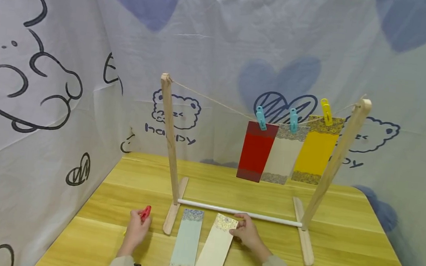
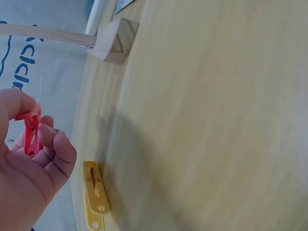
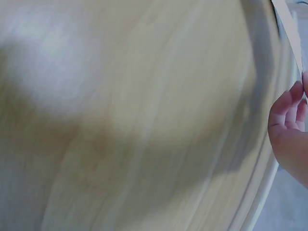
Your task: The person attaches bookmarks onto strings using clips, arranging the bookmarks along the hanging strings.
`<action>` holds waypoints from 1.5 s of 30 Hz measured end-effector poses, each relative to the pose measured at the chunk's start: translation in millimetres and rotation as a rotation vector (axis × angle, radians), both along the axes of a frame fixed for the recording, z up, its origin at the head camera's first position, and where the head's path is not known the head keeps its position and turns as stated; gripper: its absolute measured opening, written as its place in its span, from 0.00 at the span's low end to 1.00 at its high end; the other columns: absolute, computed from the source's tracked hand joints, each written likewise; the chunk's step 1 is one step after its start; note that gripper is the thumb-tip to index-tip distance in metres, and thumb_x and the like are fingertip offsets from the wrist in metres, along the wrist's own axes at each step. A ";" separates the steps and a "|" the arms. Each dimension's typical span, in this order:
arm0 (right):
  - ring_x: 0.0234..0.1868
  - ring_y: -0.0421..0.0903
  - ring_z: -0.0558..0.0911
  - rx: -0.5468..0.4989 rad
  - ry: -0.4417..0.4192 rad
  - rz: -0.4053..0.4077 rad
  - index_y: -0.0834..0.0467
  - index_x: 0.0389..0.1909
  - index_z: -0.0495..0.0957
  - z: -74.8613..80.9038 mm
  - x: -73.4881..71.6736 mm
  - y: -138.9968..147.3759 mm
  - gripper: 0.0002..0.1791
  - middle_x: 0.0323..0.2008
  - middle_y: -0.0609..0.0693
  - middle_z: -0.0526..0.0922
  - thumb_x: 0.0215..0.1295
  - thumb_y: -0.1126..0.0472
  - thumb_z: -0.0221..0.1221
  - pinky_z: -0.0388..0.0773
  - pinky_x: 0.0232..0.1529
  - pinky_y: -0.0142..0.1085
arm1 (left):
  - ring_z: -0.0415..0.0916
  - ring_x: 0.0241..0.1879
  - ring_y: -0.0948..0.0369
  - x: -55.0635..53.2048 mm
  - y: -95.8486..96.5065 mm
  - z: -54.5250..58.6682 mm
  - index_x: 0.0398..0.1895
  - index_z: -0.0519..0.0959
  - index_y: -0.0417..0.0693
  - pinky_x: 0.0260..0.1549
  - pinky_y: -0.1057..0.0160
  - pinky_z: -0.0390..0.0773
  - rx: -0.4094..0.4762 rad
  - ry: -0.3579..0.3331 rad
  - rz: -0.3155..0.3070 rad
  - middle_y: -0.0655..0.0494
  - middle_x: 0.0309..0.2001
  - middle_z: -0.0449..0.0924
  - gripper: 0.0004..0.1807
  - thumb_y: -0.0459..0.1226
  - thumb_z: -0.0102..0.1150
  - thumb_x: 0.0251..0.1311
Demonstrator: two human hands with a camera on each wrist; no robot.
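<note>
My left hand (image 1: 138, 227) pinches a red clothespin (image 2: 32, 132) between thumb and fingers, above the table. Below it in the left wrist view lies a yellow clothespin (image 2: 96, 188), with part of another under it. With thumb and fingers my right hand (image 1: 248, 234) holds the upper right edge of a cream patterned card (image 1: 214, 248). Left of that card a pale green patterned card (image 1: 186, 244) lies on the table, their lower ends close together. In the right wrist view only a sliver of the held card (image 3: 290, 36) shows by the fingertips.
A wooden stand (image 1: 170, 141) with a white crossbar (image 1: 241, 213) carries a sagging string (image 1: 216, 103). From it hang red (image 1: 256, 152), white (image 1: 283, 154) and yellow (image 1: 314, 153) cards, by two blue clothespins (image 1: 261, 118) and one yellow clip (image 1: 326, 112). Printed cloth hangs behind.
</note>
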State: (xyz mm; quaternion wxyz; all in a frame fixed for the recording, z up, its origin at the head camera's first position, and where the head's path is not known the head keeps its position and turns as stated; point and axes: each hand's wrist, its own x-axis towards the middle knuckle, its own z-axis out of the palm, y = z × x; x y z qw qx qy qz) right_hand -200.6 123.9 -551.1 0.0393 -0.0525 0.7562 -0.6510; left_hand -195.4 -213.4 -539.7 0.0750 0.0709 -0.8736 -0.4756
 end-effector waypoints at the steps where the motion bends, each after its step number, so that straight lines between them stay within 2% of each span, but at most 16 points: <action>1: 0.15 0.37 0.66 -0.032 -0.010 -0.003 0.77 0.49 0.62 1.4 -0.6 0.0 0.25 0.19 0.50 0.68 0.48 0.79 0.59 0.65 0.15 0.27 | 0.67 0.31 0.53 0.1 0.4 0.5 0.48 0.58 0.24 0.27 0.64 0.69 0.024 -0.007 0.009 0.38 0.33 0.68 0.19 0.29 0.47 0.57; 4: 0.16 0.39 0.71 -0.109 -0.023 -0.001 0.81 0.47 0.63 5.8 -2.7 0.5 0.23 0.18 0.49 0.72 0.49 0.80 0.57 0.71 0.19 0.30 | 0.71 0.36 0.50 0.2 1.5 1.9 0.46 0.61 0.23 0.29 0.65 0.73 0.064 -0.001 0.042 0.32 0.38 0.70 0.19 0.28 0.51 0.54; 8: 0.18 0.40 0.74 -0.153 -0.040 0.004 0.83 0.40 0.67 10.4 -3.9 1.4 0.15 0.19 0.51 0.76 0.52 0.79 0.56 0.75 0.22 0.34 | 0.74 0.37 0.48 -1.1 1.3 1.3 0.44 0.66 0.24 0.27 0.68 0.75 0.101 0.020 0.047 0.32 0.39 0.73 0.17 0.27 0.54 0.53; 13: 0.18 0.41 0.75 -0.205 -0.082 -0.004 0.82 0.31 0.69 12.7 -5.2 2.7 0.09 0.19 0.52 0.78 0.56 0.76 0.55 0.76 0.23 0.35 | 0.75 0.32 0.55 -3.1 1.4 0.2 0.42 0.71 0.25 0.24 0.71 0.74 0.132 0.044 0.034 0.35 0.36 0.75 0.16 0.26 0.57 0.51; 17: 0.19 0.42 0.77 -0.221 -0.098 -0.019 0.80 0.30 0.71 18.0 -5.5 3.3 0.08 0.18 0.50 0.78 0.57 0.74 0.55 0.78 0.26 0.39 | 0.71 0.25 0.62 -4.8 2.5 2.6 0.40 0.73 0.25 0.20 0.72 0.72 0.153 0.057 0.027 0.42 0.30 0.76 0.14 0.25 0.59 0.48; 21: 0.20 0.43 0.77 -0.230 -0.097 -0.035 0.76 0.30 0.73 27.3 -4.3 3.3 0.07 0.19 0.50 0.77 0.57 0.73 0.56 0.78 0.29 0.44 | 0.69 0.24 0.65 -5.9 4.2 7.8 0.42 0.74 0.25 0.19 0.72 0.71 0.197 0.050 0.005 0.44 0.30 0.77 0.16 0.24 0.59 0.48; 26: 0.21 0.42 0.77 -0.288 -0.090 -0.047 0.73 0.30 0.75 38.8 -3.9 4.7 0.06 0.21 0.50 0.78 0.58 0.71 0.56 0.79 0.28 0.40 | 0.71 0.29 0.64 -5.4 7.9 15.3 0.49 0.68 0.23 0.24 0.74 0.73 0.255 0.040 -0.015 0.36 0.39 0.74 0.22 0.24 0.58 0.50; 31: 0.24 0.41 0.77 -0.365 -0.044 -0.026 0.67 0.29 0.77 45.4 -4.2 7.8 0.03 0.24 0.49 0.78 0.57 0.69 0.57 0.79 0.26 0.35 | 0.71 0.36 0.58 -4.9 9.4 19.8 0.53 0.63 0.23 0.30 0.76 0.73 0.310 0.035 -0.011 0.33 0.44 0.70 0.25 0.25 0.57 0.52; 33: 0.25 0.40 0.77 -0.410 0.016 0.006 0.65 0.29 0.78 46.5 -5.0 8.9 0.03 0.25 0.49 0.79 0.58 0.69 0.57 0.78 0.25 0.33 | 0.71 0.39 0.55 -4.7 9.8 21.8 0.53 0.62 0.23 0.32 0.76 0.72 0.338 0.035 -0.008 0.33 0.46 0.69 0.26 0.25 0.58 0.52; 36: 0.24 0.40 0.77 -0.451 0.074 0.007 0.64 0.29 0.79 49.7 -6.7 9.1 0.03 0.25 0.49 0.80 0.57 0.69 0.57 0.78 0.24 0.31 | 0.72 0.42 0.54 -4.4 10.5 24.9 0.53 0.63 0.23 0.34 0.76 0.73 0.380 0.044 -0.004 0.31 0.47 0.68 0.25 0.24 0.58 0.52; 39: 0.21 0.40 0.77 -0.434 0.073 -0.061 0.69 0.32 0.78 56.1 -9.1 7.6 0.04 0.24 0.50 0.80 0.56 0.72 0.57 0.78 0.22 0.31 | 0.74 0.39 0.61 -5.0 10.4 26.9 0.52 0.63 0.23 0.34 0.76 0.73 0.423 0.048 0.008 0.31 0.48 0.68 0.25 0.23 0.57 0.51; 42: 0.19 0.40 0.77 -0.379 0.035 -0.160 0.75 0.35 0.74 64.0 -12.0 5.2 0.08 0.22 0.51 0.81 0.54 0.76 0.57 0.78 0.22 0.31 | 0.74 0.34 0.69 -5.8 10.3 28.2 0.52 0.64 0.24 0.34 0.76 0.74 0.465 0.049 0.020 0.31 0.48 0.69 0.24 0.23 0.57 0.51; 45: 0.17 0.41 0.77 -0.358 0.055 -0.201 0.78 0.38 0.70 70.5 -15.1 3.7 0.11 0.22 0.53 0.81 0.52 0.78 0.57 0.78 0.21 0.32 | 0.74 0.32 0.71 -5.6 10.1 29.3 0.50 0.66 0.24 0.33 0.75 0.75 0.499 0.075 0.023 0.32 0.46 0.71 0.22 0.22 0.57 0.50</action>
